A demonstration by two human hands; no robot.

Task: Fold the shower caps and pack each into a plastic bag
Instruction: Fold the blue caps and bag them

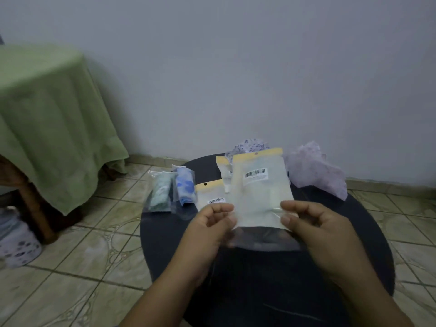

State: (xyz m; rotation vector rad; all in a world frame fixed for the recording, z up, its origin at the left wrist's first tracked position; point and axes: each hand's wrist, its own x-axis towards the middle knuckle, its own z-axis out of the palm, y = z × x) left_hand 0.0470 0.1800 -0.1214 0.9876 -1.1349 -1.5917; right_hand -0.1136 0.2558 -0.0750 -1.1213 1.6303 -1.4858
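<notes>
A light, slippery bag (262,197) is pinched at its open lower edge by left hand (212,223) and right hand (313,230); each grip is clamped on film, best held there.

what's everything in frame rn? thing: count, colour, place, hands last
held plastic bag: 1, clear with yellow header and barcode, above table centre
empty plastic bags: 2, same type, on table behind the held one
packed bags: 2, one green cap, one blue cap, table's left edge
loose shower caps: 2, pale purple print, table's far side
round table: 1, dark, centre
green cloth: 1, draped over wooden furniture, left
purple patterned item: 1, floor far left, identity unclear
tiled floor: beige-green
left hand: pinches bag's left edge
right hand: pinches bag's right edge
</notes>
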